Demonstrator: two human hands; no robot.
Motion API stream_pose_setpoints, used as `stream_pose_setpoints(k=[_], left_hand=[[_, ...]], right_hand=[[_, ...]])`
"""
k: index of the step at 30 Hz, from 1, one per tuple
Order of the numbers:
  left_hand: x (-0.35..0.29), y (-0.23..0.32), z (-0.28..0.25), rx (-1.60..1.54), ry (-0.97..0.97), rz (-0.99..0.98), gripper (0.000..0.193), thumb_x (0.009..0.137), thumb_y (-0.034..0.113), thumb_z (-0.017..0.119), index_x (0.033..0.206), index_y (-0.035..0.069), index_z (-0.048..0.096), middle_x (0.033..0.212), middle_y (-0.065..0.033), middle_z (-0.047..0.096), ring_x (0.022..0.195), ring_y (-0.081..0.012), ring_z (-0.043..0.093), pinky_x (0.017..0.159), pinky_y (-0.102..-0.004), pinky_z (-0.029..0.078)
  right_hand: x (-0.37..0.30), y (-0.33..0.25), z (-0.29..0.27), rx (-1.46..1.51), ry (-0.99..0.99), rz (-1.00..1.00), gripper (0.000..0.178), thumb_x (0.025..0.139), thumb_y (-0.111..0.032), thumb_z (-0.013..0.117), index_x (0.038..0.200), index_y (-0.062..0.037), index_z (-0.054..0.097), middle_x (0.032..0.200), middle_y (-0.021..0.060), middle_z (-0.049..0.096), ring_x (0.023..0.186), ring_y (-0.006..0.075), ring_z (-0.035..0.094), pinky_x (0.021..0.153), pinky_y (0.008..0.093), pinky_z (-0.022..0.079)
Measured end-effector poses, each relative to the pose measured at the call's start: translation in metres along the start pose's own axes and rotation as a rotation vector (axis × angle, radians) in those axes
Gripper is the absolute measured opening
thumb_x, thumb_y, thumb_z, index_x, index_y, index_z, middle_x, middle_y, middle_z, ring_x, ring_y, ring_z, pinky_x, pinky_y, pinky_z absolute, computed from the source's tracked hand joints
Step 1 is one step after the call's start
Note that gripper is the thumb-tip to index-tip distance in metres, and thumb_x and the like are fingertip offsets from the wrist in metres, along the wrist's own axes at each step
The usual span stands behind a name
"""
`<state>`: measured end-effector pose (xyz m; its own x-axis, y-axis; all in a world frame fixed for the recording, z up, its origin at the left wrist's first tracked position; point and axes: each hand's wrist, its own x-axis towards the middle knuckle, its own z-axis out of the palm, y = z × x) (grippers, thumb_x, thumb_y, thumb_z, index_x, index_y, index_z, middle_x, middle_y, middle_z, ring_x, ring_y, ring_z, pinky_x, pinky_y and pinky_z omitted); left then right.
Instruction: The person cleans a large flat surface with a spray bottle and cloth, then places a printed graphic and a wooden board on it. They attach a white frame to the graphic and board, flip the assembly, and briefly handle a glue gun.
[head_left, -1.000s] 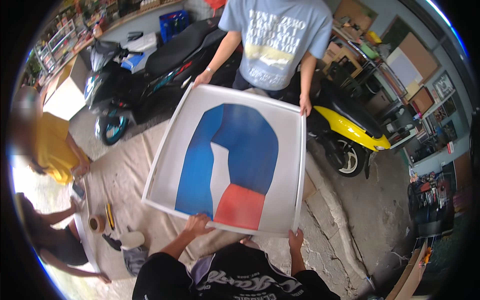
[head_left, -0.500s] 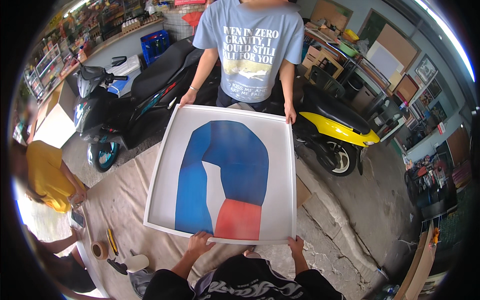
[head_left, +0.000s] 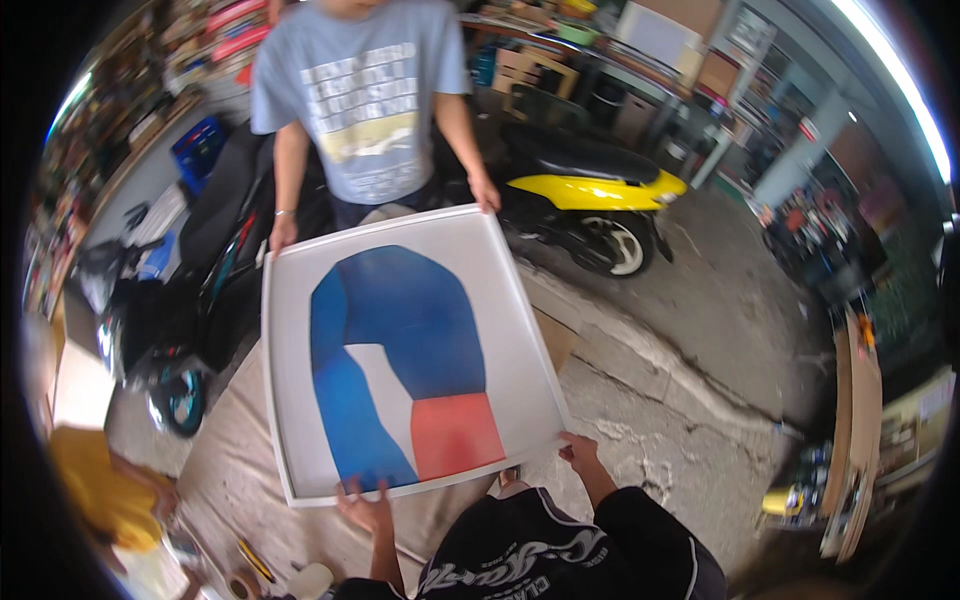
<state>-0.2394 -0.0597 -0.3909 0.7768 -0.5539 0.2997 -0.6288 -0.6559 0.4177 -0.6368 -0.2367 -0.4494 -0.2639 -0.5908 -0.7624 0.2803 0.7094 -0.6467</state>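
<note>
A large white-framed picture (head_left: 540,375) with blue and red shapes is held up between me and a person facing me. My left hand (head_left: 366,510) grips its near edge toward the left, fingers reaching over the rim onto the face. At the near right corner, my right hand (head_left: 583,455) pinches the frame, thumb along the side. The other person's hands hold the far corners, one at the left (head_left: 283,232) and one at the right (head_left: 485,192). Parts of my fingers are hidden under the frame.
Beneath the picture lies a beige cloth (head_left: 225,465), with a yellow cutter knife (head_left: 256,560) and a tape roll (head_left: 243,584) at lower left. A person in yellow (head_left: 95,480) is beside it. Behind stand a dark scooter (head_left: 170,320) and a yellow one (head_left: 590,190). Cracked concrete (head_left: 640,430) lies right.
My view has turned to the right, so the surroundings shift left. The picture now sits further left and turned in view. My left fingers have spread further over its rim.
</note>
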Motion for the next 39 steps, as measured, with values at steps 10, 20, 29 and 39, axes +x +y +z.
stream_pose_setpoints(k=[10, 20, 29, 39], left_hand=[[0.059, -0.125, 0.007, -0.546, 0.0, -1.218, 0.041, 0.058, 0.024, 0.078, 0.069, 0.004, 0.045, 0.054, -0.0102, 0.048, 0.046, -0.0213, 0.047, 0.039, -0.0327, 0.039], [0.077, -0.123, 0.003, -0.575, -0.065, -1.146, 0.017, 0.059, 0.008, 0.066, 0.065, 0.0, 0.051, 0.062, -0.0111, 0.054, 0.046, -0.0204, 0.052, 0.036, -0.0292, 0.037], [0.079, -0.196, 0.016, -0.769, -0.177, -1.24, 0.04, 0.066, 0.024, 0.071, 0.09, 0.0, 0.05, 0.057, -0.0086, 0.052, 0.039, -0.0183, 0.047, 0.032, -0.0274, 0.038], [0.091, -0.243, 0.044, -0.459, -0.102, -0.884, 0.052, 0.064, 0.015, 0.068, 0.111, 0.002, 0.052, 0.067, -0.0097, 0.058, 0.038, -0.0171, 0.049, 0.031, -0.0281, 0.04]], right_hand=[[0.007, 0.014, 0.006, 0.187, 0.028, 0.07, 0.028, 0.067, -0.006, 0.072, 0.088, -0.0062, 0.054, 0.076, 0.0064, 0.056, 0.062, 0.0185, 0.055, 0.059, 0.0342, 0.049], [-0.003, 0.011, 0.011, 0.158, 0.15, 0.031, 0.033, 0.064, -0.006, 0.074, 0.089, -0.0056, 0.053, 0.07, 0.0033, 0.052, 0.054, 0.0145, 0.051, 0.052, 0.0314, 0.048], [-0.008, 0.008, 0.004, 0.166, 0.068, -0.003, 0.048, 0.063, -0.009, 0.077, 0.101, -0.0006, 0.05, 0.072, 0.0049, 0.052, 0.055, 0.0166, 0.053, 0.052, 0.0307, 0.05], [0.025, 0.03, -0.019, 0.05, -0.059, 0.003, 0.02, 0.074, -0.013, 0.07, 0.088, -0.0016, 0.062, 0.063, 0.0098, 0.056, 0.055, 0.0201, 0.055, 0.054, 0.0304, 0.05]])
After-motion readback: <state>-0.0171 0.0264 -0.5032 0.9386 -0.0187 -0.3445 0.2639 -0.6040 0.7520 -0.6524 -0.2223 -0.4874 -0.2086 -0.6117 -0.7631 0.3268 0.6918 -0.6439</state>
